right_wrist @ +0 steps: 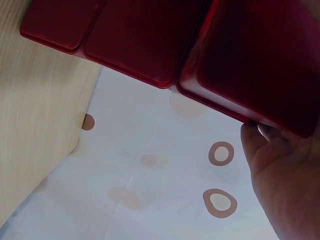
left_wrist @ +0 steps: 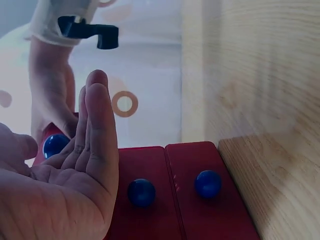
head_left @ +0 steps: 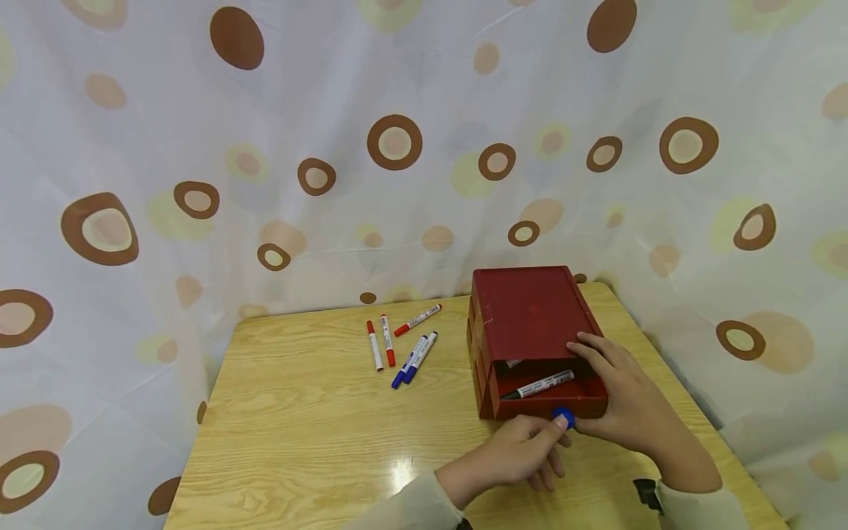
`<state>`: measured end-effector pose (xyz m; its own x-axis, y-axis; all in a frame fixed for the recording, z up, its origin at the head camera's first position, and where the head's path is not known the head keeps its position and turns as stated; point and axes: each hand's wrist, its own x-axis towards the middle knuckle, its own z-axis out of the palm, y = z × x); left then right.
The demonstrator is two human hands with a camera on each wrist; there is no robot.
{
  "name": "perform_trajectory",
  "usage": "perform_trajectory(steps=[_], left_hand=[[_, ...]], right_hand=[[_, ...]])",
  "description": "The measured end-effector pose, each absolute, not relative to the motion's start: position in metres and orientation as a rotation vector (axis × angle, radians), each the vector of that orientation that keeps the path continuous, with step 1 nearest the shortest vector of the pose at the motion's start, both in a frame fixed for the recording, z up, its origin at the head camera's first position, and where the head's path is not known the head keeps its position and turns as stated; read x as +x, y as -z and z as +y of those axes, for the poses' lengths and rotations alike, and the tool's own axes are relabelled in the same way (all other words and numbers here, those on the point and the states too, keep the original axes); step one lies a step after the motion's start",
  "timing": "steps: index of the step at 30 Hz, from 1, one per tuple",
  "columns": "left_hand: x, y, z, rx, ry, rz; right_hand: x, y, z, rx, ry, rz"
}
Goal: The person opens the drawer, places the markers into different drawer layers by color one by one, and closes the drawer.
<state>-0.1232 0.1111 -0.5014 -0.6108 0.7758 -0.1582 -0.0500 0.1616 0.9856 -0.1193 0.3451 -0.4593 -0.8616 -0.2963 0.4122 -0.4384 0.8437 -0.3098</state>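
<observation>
A red drawer cabinet (head_left: 533, 309) stands at the table's right side, with its top drawer (head_left: 546, 408) pulled partway out. Inside that drawer lies a black-capped marker (head_left: 539, 385), and part of another white marker shows behind it. My left hand (head_left: 520, 449) pinches the drawer's blue knob (head_left: 564, 418) at the thumb; its other fingers extend below, straight in the left wrist view. My right hand (head_left: 623, 397) rests against the cabinet's right side, fingers over the top edge and thumb at the drawer's lower right corner.
Left of the cabinet, red-capped markers (head_left: 374, 346) and blue-capped markers (head_left: 420, 358) lie on the wooden table (head_left: 298, 434). Two lower drawers with blue knobs (left_wrist: 207, 184) appear closed in the left wrist view. A dotted curtain (head_left: 424, 206) hangs behind the table and along its sides.
</observation>
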Motion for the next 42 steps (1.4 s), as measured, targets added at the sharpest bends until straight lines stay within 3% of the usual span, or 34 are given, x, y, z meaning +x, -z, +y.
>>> perform_trajectory(steps=[42], left_hand=[[-0.14, 0.508, 0.131, 0.641, -1.578, 1.792]], right_hand=[[-0.12, 0.462, 0.346, 0.541, -0.563, -2.663]])
